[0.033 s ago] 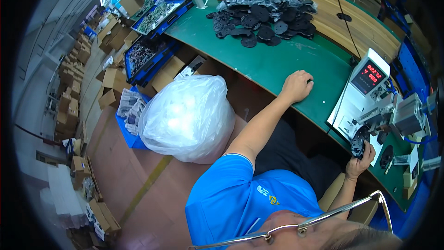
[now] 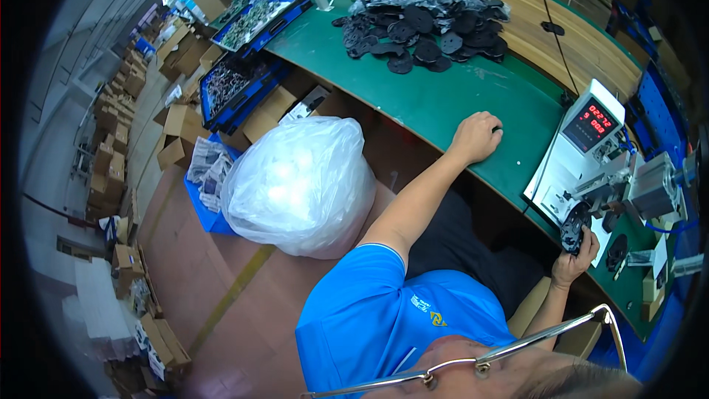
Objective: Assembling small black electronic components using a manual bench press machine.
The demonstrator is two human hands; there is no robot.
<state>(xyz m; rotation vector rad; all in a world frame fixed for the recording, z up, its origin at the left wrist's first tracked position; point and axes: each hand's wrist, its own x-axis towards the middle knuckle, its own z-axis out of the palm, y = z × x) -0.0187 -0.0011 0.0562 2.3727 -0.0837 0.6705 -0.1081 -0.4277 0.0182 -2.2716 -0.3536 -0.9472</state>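
Note:
My left hand [image 2: 476,138] rests on the near part of the green tabletop [image 2: 413,100], its fingers curled in. A small dark patch shows at the fingertips; whether that is a thing or a shadow I cannot tell. At the right, my right hand [image 2: 577,260] grips a black moulded plastic part [image 2: 574,227] by its near end. The part's far end is at the white base plate [image 2: 550,196] of a bench machine [image 2: 653,185], close below its metal head. A white control box [image 2: 593,120] with red lit digits stands behind it.
A pile of black discs [image 2: 425,33] and clear plastic lies on the far tabletop. Beside the bench are a big white plastic bag [image 2: 299,188], blue trays of small parts [image 2: 229,89] and cardboard boxes [image 2: 181,129]. A black cable [image 2: 548,11] hangs over the table.
The red digits on the control box differ. Both hands and the black part stay where they were; the view has shifted very slightly.

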